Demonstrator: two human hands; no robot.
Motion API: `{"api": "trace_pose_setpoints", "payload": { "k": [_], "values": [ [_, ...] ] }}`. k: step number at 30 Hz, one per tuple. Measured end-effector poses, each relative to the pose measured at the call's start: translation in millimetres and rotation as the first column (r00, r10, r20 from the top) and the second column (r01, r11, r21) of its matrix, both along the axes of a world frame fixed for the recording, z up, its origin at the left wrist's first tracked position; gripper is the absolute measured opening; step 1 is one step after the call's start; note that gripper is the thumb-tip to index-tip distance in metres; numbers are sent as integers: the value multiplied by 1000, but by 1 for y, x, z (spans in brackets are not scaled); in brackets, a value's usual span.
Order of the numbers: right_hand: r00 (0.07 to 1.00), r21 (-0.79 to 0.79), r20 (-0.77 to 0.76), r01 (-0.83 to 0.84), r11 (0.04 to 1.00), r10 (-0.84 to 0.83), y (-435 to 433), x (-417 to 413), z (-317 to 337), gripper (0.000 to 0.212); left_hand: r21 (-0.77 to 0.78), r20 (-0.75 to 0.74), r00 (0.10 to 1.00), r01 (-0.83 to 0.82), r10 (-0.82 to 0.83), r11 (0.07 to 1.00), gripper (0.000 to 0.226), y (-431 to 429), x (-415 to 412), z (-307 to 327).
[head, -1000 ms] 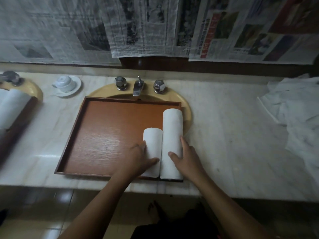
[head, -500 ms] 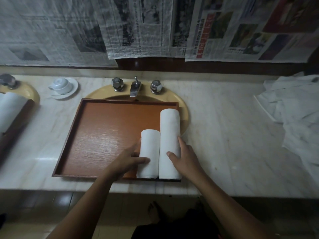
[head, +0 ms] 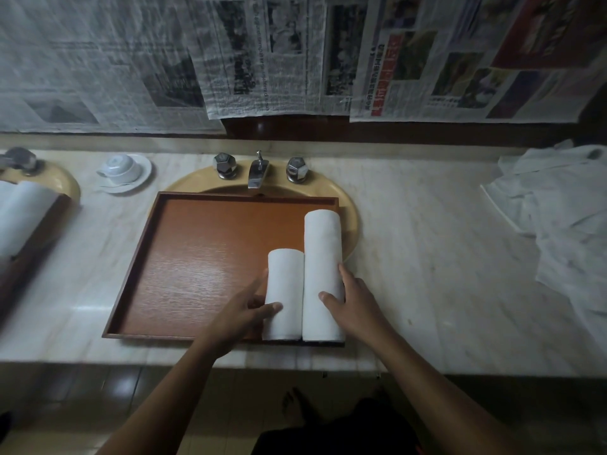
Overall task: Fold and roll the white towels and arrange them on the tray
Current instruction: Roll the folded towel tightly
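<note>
A brown wooden tray lies over a yellow sink on the marble counter. Two rolled white towels lie side by side at its right end: a short roll and a longer roll to its right. My left hand grips the short roll from its left side, thumb over the top and fingers along the side. My right hand holds the long roll near its front end, thumb on top and fingers on its right side.
A heap of unfolded white towels lies at the counter's right end. An upturned cup on a saucer stands back left. The tap sits behind the tray. Another tray with a rolled towel shows at the far left.
The short roll has shifted slightly left and forward under my left hand, which now grasps its side rather than lying over it. My right hand stays on the long roll.
</note>
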State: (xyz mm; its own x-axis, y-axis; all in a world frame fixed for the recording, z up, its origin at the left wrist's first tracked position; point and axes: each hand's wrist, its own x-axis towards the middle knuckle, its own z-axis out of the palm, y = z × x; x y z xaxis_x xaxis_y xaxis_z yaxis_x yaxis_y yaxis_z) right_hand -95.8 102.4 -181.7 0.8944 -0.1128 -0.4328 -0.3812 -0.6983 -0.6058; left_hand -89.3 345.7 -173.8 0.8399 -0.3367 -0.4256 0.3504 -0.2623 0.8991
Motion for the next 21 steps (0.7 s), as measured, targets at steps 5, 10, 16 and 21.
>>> {"api": "trace_pose_setpoints", "payload": {
  "k": [5, 10, 16, 21],
  "values": [
    [1000, 10, 9, -6, 1000, 6, -1, 0, 1, 82, 110, 37, 999, 17, -21, 994, 63, -1, 2, 1],
    [1000, 55, 18, -10, 998, 9, -6, -4, 5, 76, 260, 114, 993, -38, 9, 965, 50, -6, 1, 2],
    [997, 80, 73, 29, 996, -34, -26, -11, 18, 64, 506, 350, 937, -181, -9, 843, 65, -17, 2, 7],
    [983, 66, 163, 80, 995, -89, -69, -18, 27, 46, 486, 551, 830, -233, -88, 842, 58, -51, 13, 27]
  ]
}}
